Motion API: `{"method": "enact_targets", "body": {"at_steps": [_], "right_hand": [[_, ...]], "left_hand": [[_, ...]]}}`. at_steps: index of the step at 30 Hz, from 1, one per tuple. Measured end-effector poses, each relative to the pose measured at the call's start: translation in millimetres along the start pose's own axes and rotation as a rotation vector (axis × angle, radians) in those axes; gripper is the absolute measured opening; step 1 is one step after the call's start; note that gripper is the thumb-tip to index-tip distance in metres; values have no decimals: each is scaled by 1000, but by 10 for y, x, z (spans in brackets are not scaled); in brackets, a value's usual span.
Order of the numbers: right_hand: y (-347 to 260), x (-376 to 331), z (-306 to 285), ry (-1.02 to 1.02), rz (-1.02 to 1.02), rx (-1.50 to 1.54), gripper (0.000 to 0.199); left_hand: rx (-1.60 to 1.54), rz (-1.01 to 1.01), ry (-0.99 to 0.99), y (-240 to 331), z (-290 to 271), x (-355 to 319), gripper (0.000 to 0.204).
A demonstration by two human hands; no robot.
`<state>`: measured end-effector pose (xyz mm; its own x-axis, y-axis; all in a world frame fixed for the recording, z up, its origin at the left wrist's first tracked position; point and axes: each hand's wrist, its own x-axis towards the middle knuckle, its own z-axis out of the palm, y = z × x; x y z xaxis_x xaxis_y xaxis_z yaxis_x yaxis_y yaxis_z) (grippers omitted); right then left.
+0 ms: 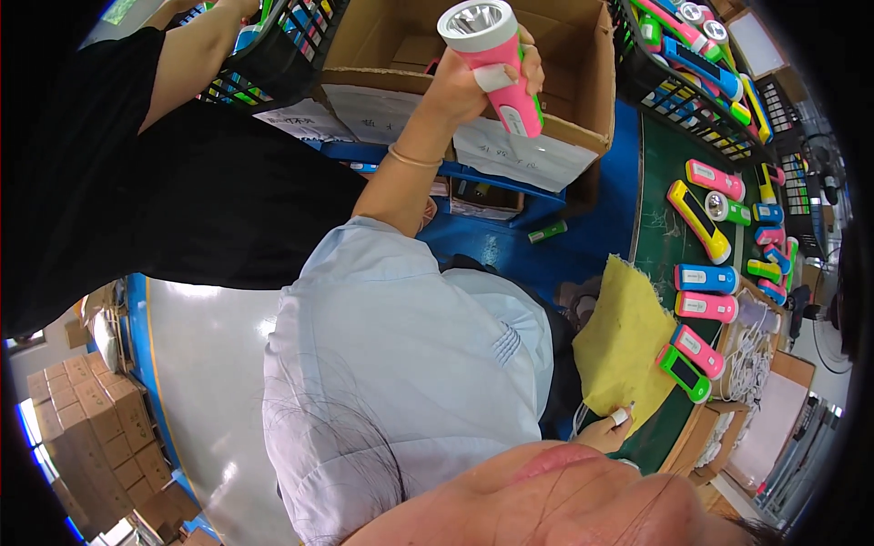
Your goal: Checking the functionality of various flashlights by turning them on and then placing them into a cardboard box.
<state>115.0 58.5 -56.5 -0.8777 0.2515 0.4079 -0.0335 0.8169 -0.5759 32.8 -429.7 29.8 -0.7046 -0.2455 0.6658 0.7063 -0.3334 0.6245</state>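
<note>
Clearly held torch (503, 58), near open carton rim (583, 138)

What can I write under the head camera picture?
One grip holds a pink flashlight by an open cardboard box; the other grip touches yellow cloth.

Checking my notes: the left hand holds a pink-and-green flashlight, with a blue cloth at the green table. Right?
Not quite: the head view shows the cloth is yellow. The left hand does hold a pink-and-green flashlight.
</note>
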Motion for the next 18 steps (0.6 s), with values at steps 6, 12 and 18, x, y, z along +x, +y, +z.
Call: {"method": "enact_targets", "body": {"at_steps": [6, 12, 18], "right_hand": [[0, -1, -6, -24, 52, -19, 31], [-6, 2, -15, -50, 31, -7, 31], [8, -1, -8, -27, 16, 25, 30]], "left_hand": [[12, -25, 9, 39, -215, 68, 30], [-175, -84, 151, 104, -393, 211, 36], [-92, -156, 229, 135, -570, 206, 38]]}}
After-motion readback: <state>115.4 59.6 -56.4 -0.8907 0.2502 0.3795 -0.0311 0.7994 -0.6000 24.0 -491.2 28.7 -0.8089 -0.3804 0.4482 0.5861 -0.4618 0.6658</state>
